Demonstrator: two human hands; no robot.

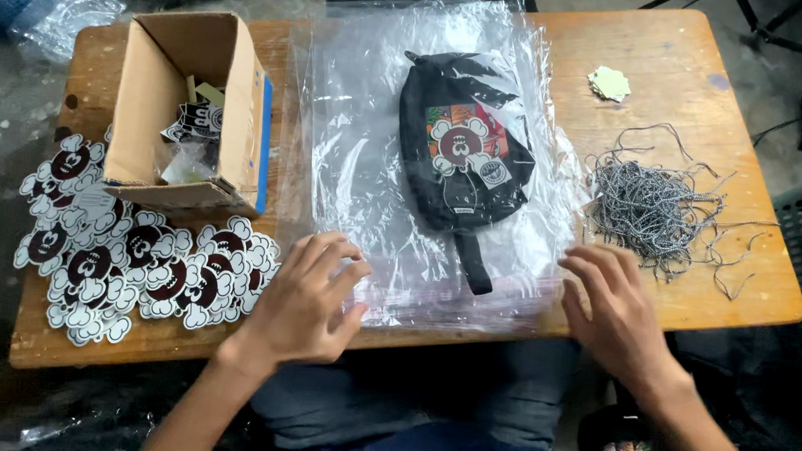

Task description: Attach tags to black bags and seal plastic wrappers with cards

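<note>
Head view shows the left hand (308, 297) and right hand (613, 310), fingers loosely spread and grasping nothing, resting on the near edge of a stack of clear plastic bags (371, 134) on the wooden table (715, 118). A black fabric pouch with a cartoon flower patch (464, 143) lies at twelve o'clock from the hands. Flower-shaped brown-and-white tags (123, 262) lie at nine o'clock below an open cardboard box (153, 104); grey strings (653, 209) tangle at two o'clock.
</note>
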